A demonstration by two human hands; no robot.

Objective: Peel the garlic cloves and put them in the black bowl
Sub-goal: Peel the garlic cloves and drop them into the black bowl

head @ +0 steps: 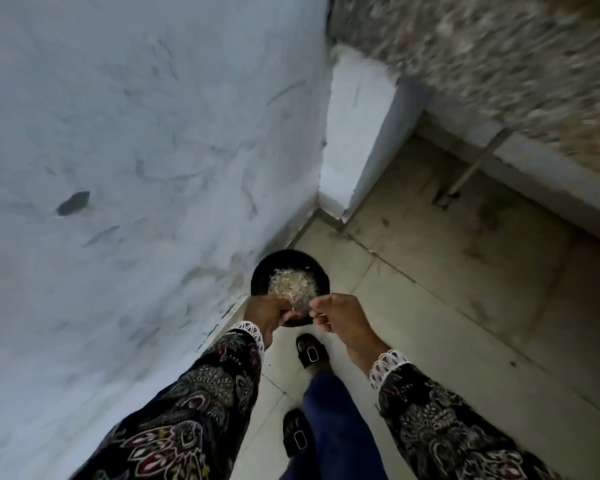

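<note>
I hold a black bowl (pixel 259 276) out in front of me above the floor. It is filled with pale, papery garlic skins (pixel 293 285), and no whole clove can be made out among them. My left hand (pixel 270 314) grips the bowl's near left rim with curled fingers. My right hand (pixel 340 318) pinches the near right rim with thumb and fingertips. A thin pale sliver shows by those fingertips. The near part of the bowl is hidden behind both hands.
A scuffed white wall (pixel 136 168) runs close along my left. A white pillar (pixel 354 133) stands ahead, with a speckled stone counter (pixel 499 64) to its right. Below are grey floor tiles (pixel 447 271) and my feet in black buckled sandals (pixel 310 351).
</note>
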